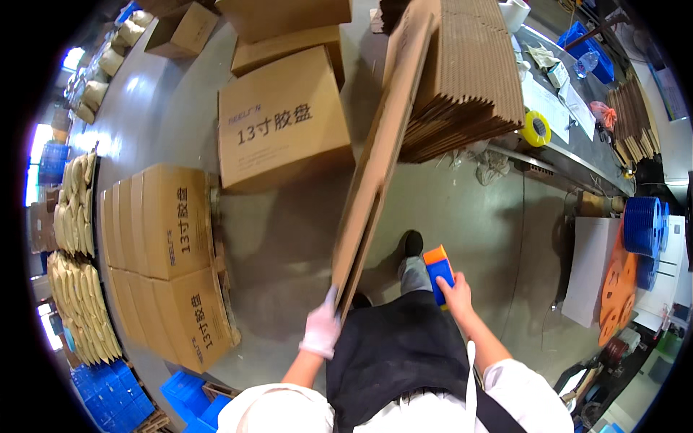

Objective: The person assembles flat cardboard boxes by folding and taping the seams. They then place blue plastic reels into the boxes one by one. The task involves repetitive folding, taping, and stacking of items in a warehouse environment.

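A flattened cardboard box [372, 180] stands on edge in front of me, slanting from my body up toward the stack at the back. My left hand [322, 330], in a pale glove, is closed on its near lower corner. Bare, my right hand [456, 294] grips a blue-and-orange tape dispenser [439, 274] beside my right leg, its orange end pointing away from me. Just beyond the held box is a tall stack of flattened cardboard boxes [480, 65]. To its left sits a printed carton [281, 119], with open-flapped cartons behind it.
At the left, packed cartons [155, 263] stand on a pallet. Blue crates [189, 397] lie near my left side. A workbench [577, 155] on the right bears a yellow tape roll [535, 128], papers and a plastic bottle. Blue reels [642, 225] and orange discs [619, 289] stand farther right.
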`<state>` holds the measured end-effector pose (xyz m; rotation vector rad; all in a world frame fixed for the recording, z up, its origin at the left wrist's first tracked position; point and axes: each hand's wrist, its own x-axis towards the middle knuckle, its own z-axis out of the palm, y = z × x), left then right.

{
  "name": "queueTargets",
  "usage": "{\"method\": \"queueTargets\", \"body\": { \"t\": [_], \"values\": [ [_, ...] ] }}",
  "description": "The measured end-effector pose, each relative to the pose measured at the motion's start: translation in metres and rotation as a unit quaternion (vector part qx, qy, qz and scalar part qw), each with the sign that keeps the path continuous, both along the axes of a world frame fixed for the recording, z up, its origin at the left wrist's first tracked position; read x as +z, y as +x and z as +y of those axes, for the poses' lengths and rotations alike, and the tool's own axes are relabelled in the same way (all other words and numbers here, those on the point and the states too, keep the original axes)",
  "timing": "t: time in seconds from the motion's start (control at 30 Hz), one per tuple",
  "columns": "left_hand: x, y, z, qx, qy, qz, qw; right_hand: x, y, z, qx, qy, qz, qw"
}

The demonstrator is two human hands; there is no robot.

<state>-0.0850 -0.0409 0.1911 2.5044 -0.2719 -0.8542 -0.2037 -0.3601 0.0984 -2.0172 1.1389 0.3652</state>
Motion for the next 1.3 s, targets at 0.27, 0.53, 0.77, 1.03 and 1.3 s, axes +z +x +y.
{"method": "queueTargets", "body": {
  "t": [0.27, 0.53, 0.77, 1.03, 1.3],
  "values": [
    [0.009, -0.272, 0.269, 0.103, 0.106, 0.067, 0.987, 0.025, 0.077, 0.066, -0.099, 0.303, -0.199, 0.927],
    [-0.024, -0.286, 0.300, 0.218, 0.041, -0.033, 0.975, 0.035, 0.149, 0.125, -0.029, 0.209, -0.226, 0.951],
    [-0.023, -0.242, 0.331, 0.197, 0.096, -0.015, 0.976, 0.009, 0.076, 0.093, -0.113, 0.193, -0.251, 0.942],
    [0.006, -0.153, 0.313, 0.189, 0.092, -0.138, 0.968, 0.015, 0.078, 0.056, 0.015, -0.101, -0.249, 0.963],
    [0.079, -0.011, 0.226, 0.197, 0.071, -0.162, 0.964, 0.156, -0.127, 0.047, 0.146, -0.269, -0.053, 0.951]
  ]
}}
